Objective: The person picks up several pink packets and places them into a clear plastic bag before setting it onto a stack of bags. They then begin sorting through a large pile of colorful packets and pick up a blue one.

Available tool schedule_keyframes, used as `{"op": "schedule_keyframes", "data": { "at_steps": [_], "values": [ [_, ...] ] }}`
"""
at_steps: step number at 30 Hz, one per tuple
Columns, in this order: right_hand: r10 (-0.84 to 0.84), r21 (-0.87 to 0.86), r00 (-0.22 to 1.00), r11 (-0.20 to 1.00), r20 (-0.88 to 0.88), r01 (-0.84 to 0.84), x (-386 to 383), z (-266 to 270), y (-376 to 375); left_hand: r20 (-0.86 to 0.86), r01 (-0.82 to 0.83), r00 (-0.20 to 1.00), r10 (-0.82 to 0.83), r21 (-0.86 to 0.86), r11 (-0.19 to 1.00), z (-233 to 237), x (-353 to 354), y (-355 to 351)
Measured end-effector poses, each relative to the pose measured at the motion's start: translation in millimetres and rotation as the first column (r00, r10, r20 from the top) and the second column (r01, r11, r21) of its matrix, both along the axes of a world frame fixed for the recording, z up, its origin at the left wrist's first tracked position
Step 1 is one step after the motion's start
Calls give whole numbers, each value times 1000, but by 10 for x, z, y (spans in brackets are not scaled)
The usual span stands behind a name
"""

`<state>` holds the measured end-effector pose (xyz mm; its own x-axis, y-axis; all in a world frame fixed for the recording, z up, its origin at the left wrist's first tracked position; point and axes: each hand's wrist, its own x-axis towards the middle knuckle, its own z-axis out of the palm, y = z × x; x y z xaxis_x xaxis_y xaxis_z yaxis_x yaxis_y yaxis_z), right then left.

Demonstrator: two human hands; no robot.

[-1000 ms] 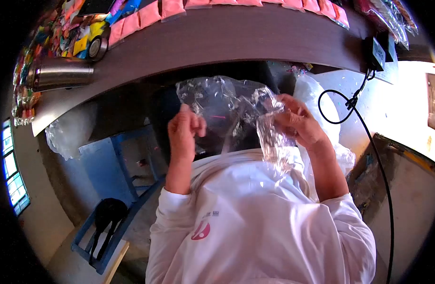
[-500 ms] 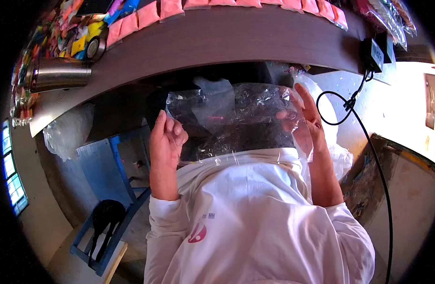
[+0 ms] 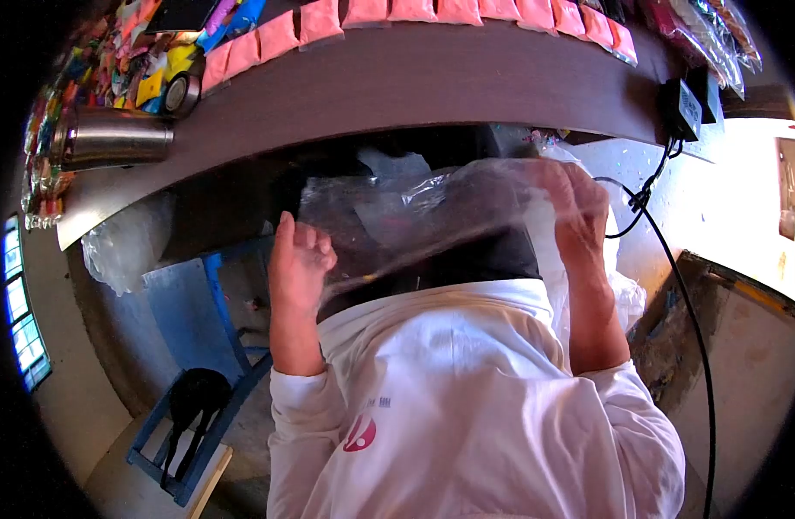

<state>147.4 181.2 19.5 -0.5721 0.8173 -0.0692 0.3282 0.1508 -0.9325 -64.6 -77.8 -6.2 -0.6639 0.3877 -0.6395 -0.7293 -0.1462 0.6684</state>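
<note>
The left hand [image 3: 298,264] and the right hand [image 3: 575,212] each grip one side of a clear plastic bag [image 3: 423,216], held stretched between them, near the worktop [image 3: 415,78].

Right hand [image 3: 577,216] hazy behind plastic bag [image 3: 415,216]

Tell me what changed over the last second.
The hands drew apart: left hand went left and down, right hand right and slightly up, stretching the crumpled clear plastic bag into a taut sheet. Both kept their grip; the right hand now shows through the film. Steel flask, pink packets and black cable stayed put.
</note>
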Motion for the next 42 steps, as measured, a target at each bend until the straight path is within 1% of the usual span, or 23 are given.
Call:
{"op": "schedule_keyframes", "data": {
  "at_steps": [2, 4, 5, 6, 8, 9, 10, 12, 14, 15, 16, 17, 21, 23, 26, 28, 30, 33, 35, 36, 38, 40, 42],
  "values": [
    [14, -41, 1000, 999, -14, -15, -7, 14, 59, -65, -4, 998, 4, 7, 1000, 24, -38, -36],
    [42, -128, 999, 991, -34, -47, -23, 25, 111, -131, -18, 991, 9, -68, 998, 8, -111, -72],
    [36, -93, 998, 995, 53, -31, -17, 38, 119, -122, -69, 991, 56, -109, 992, -78, -155, -125],
    [38, -93, 998, 995, 44, -34, -12, 32, 140, -130, -71, 990, 57, -108, 992, -80, -157, -132],
    [16, -112, 984, 994, 176, 4, -27, 16, 174, -238, -57, 971, 33, -94, 994, -76, -162, -132],
    [20, -113, 986, 994, 167, -1, -50, 32, 164, -259, -95, 965, 48, -172, 981, -100, -188, -126],
    [22, -103, 990, 995, 142, -7, -71, 65, 149, -269, -102, 962, 53, -172, 980, -91, -209, -146],
    [29, -91, 994, 996, 107, -19, -112, 125, 132, -363, 12, 925, -113, -269, 963, -39, -223, -135],
    [5, -91, 991, 996, 130, 7, -135, 164, 138, -384, 5, 916, -119, -283, 959, 2, -234, -119],
    [11, -65, 979, 998, 206, 2, -126, 136, 178, -460, 2, 876, -141, -291, 957, 53, -228, -88],
    [14, -64, 980, 998, 199, -1, -119, 127, 198, -533, -2, 830, -164, -298, 955, 99, -234, -72],
    [-4, -58, 980, 998, 199, 16, -119, 137, 210, -560, 41, 796, -232, -331, 943, 130, -247, -81],
    [-10, -3, 974, 1000, 226, 11, -146, 194, 240, -634, 33, 739, -228, -304, 952, 205, -212, -31],
    [8, -6, 973, 1000, 230, -6, -153, 229, 228, -705, 0, 634, -317, -410, 912, 295, -176, 31],
    [26, -18, 984, 1000, 177, -23, -154, 236, 231, -745, -15, 570, -348, -432, 902, 302, -227, 74],
    [6, -93, 999, 996, 49, -1, -153, 229, 250, -754, -18, 562, -339, -421, 907, 294, -284, 94],
    [8, -101, 1000, 995, 24, -6, -172, 328, 232, -764, -20, 555, -330, -409, 912, 310, -335, 128],
    [5, -95, 1000, 995, -23, -8, -212, 358, 212, -708, -1, 623, -332, -425, 905, 324, -379, 191],
    [-1, -79, 999, 997, -50, -3, -244, 335, 198, -678, 106, 668, -307, -322, 941, 306, -404, 222],
    [-14, -79, 998, 997, -62, 9, -267, 324, 192, -681, 105, 665, -306, -320, 941, 328, -404, 249],
    [-29, -78, 997, 997, -75, 23, -302, 333, 206, -677, 229, 650, -344, -257, 939, 405, -375, 327],
    [-17, -22, 1000, 1000, 11, 17, -351, 366, 247, -693, 192, 648, -318, -255, 948, 524, -356, 443],
    [-39, -9, 998, 999, -56, 39, -427, 368, 296, -733, 147, 623, -274, -235, 961, 584, -403, 529]
  ]
}}
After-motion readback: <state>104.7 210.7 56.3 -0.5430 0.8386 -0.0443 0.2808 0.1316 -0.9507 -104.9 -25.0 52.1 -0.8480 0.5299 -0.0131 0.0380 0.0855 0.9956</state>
